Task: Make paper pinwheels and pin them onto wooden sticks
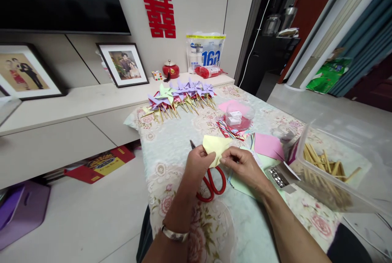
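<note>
A piece of pale yellow paper (216, 145) is held up between my two hands over the table. My left hand (199, 161) pinches its left side between thumb and fingers. At its lower right edge, my right hand (240, 163) closes thumb and fingertips on the paper. Beneath them lie scissors with red handles (211, 187), the blade tip showing past my left hand. Stacked sheets of coloured paper (245, 183) lie partly under my right hand and forearm. A small open box of metal fasteners (277, 177) sits right of my right wrist.
Several paper pinwheels on sticks (180, 95) lie at the table's far end. A clear plastic bin (330, 185) with wooden sticks stands on the right. A round clear container (240, 116) rests on patterned paper. Pink paper (269, 145) lies near the bin. Framed photos (124, 65) line the cabinet.
</note>
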### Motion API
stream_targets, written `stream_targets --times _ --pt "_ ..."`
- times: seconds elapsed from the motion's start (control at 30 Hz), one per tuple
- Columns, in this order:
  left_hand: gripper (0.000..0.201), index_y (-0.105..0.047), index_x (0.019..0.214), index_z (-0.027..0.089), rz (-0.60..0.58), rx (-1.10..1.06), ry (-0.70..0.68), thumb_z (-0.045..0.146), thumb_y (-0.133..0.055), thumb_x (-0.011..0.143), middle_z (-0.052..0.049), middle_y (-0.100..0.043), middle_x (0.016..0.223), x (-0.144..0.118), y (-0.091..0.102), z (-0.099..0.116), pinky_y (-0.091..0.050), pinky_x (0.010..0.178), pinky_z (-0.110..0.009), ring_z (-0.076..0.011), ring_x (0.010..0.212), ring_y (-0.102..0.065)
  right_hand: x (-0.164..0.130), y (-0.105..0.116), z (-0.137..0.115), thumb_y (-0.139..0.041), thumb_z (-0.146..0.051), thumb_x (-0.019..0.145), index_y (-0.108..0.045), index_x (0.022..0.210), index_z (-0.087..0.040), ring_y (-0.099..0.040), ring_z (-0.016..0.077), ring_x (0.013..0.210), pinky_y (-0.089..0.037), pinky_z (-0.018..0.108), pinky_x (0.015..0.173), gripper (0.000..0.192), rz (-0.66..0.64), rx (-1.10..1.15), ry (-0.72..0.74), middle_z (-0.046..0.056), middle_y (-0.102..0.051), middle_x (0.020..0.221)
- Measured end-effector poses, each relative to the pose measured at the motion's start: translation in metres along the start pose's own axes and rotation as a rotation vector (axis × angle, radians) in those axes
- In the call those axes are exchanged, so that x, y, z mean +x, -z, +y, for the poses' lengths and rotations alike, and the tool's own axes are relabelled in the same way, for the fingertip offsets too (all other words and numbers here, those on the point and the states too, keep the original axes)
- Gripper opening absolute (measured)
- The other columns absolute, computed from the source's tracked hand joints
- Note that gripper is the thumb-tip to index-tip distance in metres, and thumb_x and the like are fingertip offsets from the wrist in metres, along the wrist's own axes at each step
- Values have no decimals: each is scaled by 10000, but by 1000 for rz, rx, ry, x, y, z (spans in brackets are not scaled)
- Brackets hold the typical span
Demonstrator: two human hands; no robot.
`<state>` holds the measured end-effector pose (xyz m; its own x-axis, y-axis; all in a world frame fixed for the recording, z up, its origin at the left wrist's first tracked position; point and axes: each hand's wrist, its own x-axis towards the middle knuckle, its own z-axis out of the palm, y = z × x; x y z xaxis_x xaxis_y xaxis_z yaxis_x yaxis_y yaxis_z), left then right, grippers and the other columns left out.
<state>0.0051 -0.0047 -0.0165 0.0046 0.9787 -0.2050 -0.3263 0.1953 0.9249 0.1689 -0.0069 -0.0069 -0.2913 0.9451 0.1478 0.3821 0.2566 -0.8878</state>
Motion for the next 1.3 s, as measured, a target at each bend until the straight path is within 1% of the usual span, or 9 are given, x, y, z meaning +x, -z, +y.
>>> stream_targets --times 0.1,0.27,0.37,0.47,0.7,1.0,1.3 --pt "290 -717 906 110 -7 13 -8 144 -733 618 -78 -786 797 -1 -2 1 -556 657 -261 -202 696 -729 0 -2 1 -626 -319 836 -627 723 -175 -488 142 646 -357 260 598 184 8 9 -58 -15 -580 687" --pt "279 -709 879 115 -45 12 -5 144 -719 601 -68 -782 787 -1 -3 0 -551 666 -265 -196 683 -722 0 -3 -1 -589 -302 805 -585 677 -179 -449 129 607 -327 253 568 178 31 -15 -103 -28 -540 646" --pt "270 -705 857 117 -58 14 -2 135 -720 588 -58 -776 770 -1 -3 -1 -544 658 -261 -184 655 -709 -1 -2 -2 -570 -292 792 -588 682 -179 -457 131 612 -336 252 575 158 38 -7 -117 -26 -545 651" --pt "217 -694 804 122 -55 33 7 134 -723 589 -46 -761 720 -1 -3 -1 -524 619 -243 -169 617 -688 -1 -3 -3 -572 -293 776 -608 692 -178 -477 140 621 -351 256 586 146 49 -14 -128 -17 -572 655" --pt "262 -701 829 122 -48 6 16 154 -760 575 -49 -752 706 -2 -4 2 -520 620 -258 -183 620 -688 -1 -6 -2 -570 -272 765 -595 668 -188 -478 138 593 -344 250 562 130 91 -54 -124 -22 -570 631" --pt "313 -695 865 107 -78 7 27 196 -783 579 -51 -748 704 -3 -1 1 -511 618 -257 -177 612 -676 -1 -6 -4 -567 -276 778 -575 657 -189 -475 136 589 -347 248 561 149 97 -87 -103 -24 -553 625" --pt "294 -703 853 111 -79 18 37 192 -771 579 -45 -739 688 -5 -3 4 -497 592 -243 -177 615 -670 -1 -5 -5 -562 -258 778 -563 640 -194 -473 137 582 -337 244 547 152 110 -111 -66 -24 -549 617"
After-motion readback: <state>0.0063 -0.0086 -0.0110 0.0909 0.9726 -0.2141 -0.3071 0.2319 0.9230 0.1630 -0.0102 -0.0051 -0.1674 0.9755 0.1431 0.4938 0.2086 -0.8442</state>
